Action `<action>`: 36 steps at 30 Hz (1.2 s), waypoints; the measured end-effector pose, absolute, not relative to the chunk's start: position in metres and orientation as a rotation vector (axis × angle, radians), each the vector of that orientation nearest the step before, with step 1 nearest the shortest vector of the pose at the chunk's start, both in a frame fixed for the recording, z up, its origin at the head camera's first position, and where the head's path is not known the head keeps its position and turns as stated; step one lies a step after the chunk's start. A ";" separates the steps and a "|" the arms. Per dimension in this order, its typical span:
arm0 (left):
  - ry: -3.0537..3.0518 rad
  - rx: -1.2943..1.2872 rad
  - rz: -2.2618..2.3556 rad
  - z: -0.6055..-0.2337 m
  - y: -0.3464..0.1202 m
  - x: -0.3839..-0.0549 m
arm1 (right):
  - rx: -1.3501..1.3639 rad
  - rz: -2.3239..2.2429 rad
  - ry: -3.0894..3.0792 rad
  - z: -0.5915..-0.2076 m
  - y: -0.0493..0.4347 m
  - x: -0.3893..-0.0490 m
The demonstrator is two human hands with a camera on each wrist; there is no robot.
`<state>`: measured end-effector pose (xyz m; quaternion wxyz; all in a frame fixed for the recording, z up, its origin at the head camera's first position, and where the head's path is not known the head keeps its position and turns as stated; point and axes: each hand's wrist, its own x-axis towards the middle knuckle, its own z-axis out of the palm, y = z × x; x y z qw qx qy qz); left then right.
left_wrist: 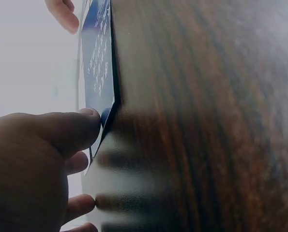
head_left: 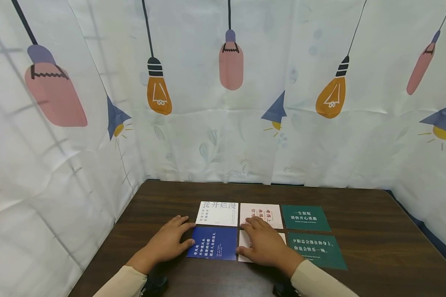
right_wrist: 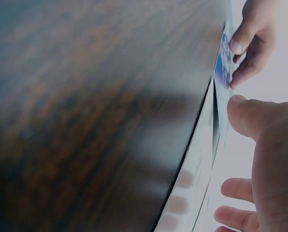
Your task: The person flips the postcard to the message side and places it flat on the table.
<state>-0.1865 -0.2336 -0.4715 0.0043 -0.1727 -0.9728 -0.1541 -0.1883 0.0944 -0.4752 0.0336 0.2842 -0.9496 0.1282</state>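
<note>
Flat cards lie in two rows of three on the dark wooden table (head_left: 371,231). At the front left is a blue card (head_left: 214,243) with white writing; my left hand (head_left: 167,241) rests beside it, thumb at its left edge. That thumb also meets the card's edge in the left wrist view. Behind it lies a white card (head_left: 219,214) with grey characters. My right hand (head_left: 264,243) spreads over a pale front card (head_left: 243,238), hiding most of it, fingertips over the pinkish card (head_left: 262,210) with red characters behind. Neither hand grips anything.
Two green cards with white writing lie right of my right hand, a back one (head_left: 306,218) and a front one (head_left: 317,251). A white curtain (head_left: 193,140) printed with lamps and bulbs hangs behind the table and along its sides.
</note>
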 end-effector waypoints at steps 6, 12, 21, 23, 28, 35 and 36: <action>-3.046 -0.545 -0.473 -0.473 -0.234 -0.187 | 0.882 0.376 -2.932 -0.476 0.090 -0.190; -3.053 -0.546 -0.480 -0.472 -0.234 -0.188 | 0.916 0.347 -2.922 -0.474 0.085 -0.193; -3.051 -0.550 -0.490 -0.470 -0.233 -0.188 | 0.888 0.310 -2.969 -0.478 0.080 -0.196; -3.056 -0.546 -0.497 -0.470 -0.233 -0.188 | 0.890 0.313 -2.973 -0.479 0.080 -0.197; -3.068 -0.539 -0.504 -0.471 -0.233 -0.189 | 0.914 0.311 -2.945 -0.478 0.080 -0.197; -3.063 -0.537 -0.535 -0.472 -0.233 -0.190 | 0.916 0.310 -2.895 -0.476 0.078 -0.196; -3.058 -0.538 -0.542 -0.472 -0.233 -0.191 | 0.915 0.319 -2.892 -0.476 0.078 -0.196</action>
